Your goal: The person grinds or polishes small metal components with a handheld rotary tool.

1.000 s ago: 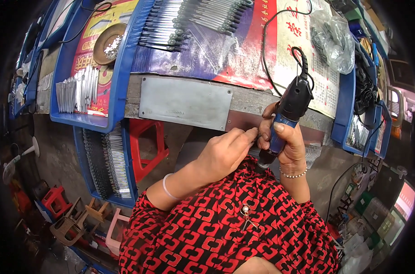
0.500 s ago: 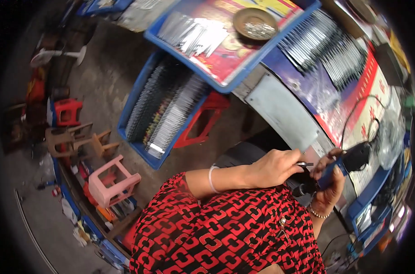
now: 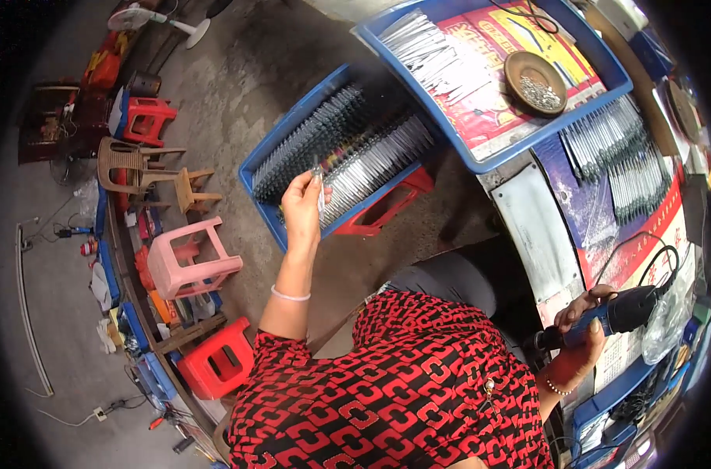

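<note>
My left hand (image 3: 301, 207) is raised over the near edge of a blue bin (image 3: 254, 156) packed with rows of slim silvery pens or rods (image 3: 387, 160). Its fingers pinch one slim silvery rod (image 3: 321, 199), whose exact kind I cannot make out. At the lower right, my right hand (image 3: 578, 356) is wrapped round a blue-and-black corded power tool (image 3: 586, 327). The tool's dark round nose (image 3: 549, 338) points left, towards my body.
A blue tray (image 3: 469, 160) holds white strips and a brown bowl (image 3: 516, 74) of small metal parts. More rods (image 3: 637, 184) lie in rows on the table at right. A red stool (image 3: 391, 205) stands below the bin; pink (image 3: 191, 258) and red stools (image 3: 219, 359) stand at left.
My left hand has swung from beside the power tool up and left to the bin, carrying a slim rod. My right hand still grips the tool. The view has shifted.
</note>
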{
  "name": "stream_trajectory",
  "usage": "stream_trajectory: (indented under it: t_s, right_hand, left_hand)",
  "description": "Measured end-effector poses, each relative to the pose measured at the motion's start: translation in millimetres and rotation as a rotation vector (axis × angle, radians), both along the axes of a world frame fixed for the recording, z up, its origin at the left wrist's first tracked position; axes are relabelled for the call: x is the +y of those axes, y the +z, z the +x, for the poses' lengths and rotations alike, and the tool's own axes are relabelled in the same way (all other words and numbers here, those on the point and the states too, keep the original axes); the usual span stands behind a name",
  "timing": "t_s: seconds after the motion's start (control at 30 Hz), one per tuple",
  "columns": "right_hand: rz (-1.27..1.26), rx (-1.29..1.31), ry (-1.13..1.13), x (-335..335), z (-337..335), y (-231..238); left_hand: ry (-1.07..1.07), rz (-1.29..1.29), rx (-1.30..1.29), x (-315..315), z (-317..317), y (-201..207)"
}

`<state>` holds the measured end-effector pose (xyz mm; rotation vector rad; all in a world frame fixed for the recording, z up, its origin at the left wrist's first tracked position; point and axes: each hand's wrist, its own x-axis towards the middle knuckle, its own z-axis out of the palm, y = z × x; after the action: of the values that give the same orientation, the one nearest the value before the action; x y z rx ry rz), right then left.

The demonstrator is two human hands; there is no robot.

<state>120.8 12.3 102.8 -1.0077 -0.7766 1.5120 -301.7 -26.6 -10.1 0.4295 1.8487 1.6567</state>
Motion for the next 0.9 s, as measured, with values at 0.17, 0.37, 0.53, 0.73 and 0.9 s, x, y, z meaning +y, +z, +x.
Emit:
stream_trajectory:
  t_s: [0.17,0.37,0.53,0.73,0.9]
  right_hand:
    - [0.107,0.013,0.075,-3.1,8.0,1.8]
    - [0.026,-0.115,-0.132,-13.3,2.1,16.1]
    - [-0.018,-0.125,-0.166,-17.3,1.3,16.9]
    - [-0.045,-0.151,-0.127,-16.5,6.3,11.6]
    - [-0.032,-0.188,-0.121,-12.8,1.1,20.2]
  left_hand:
    - [-0.050,-0.028,0.016,46.3,2.9,-42.8]
    - [-0.151,-0.033,-0.043,108.7,12.4,-93.1]
    - [-0.153,-0.078,0.019,127.4,19.0,-104.0]
    - [-0.153,-0.153,0.166,126.7,16.8,-113.5]
    - [-0.187,-0.176,0.236,126.9,25.9,-110.2]
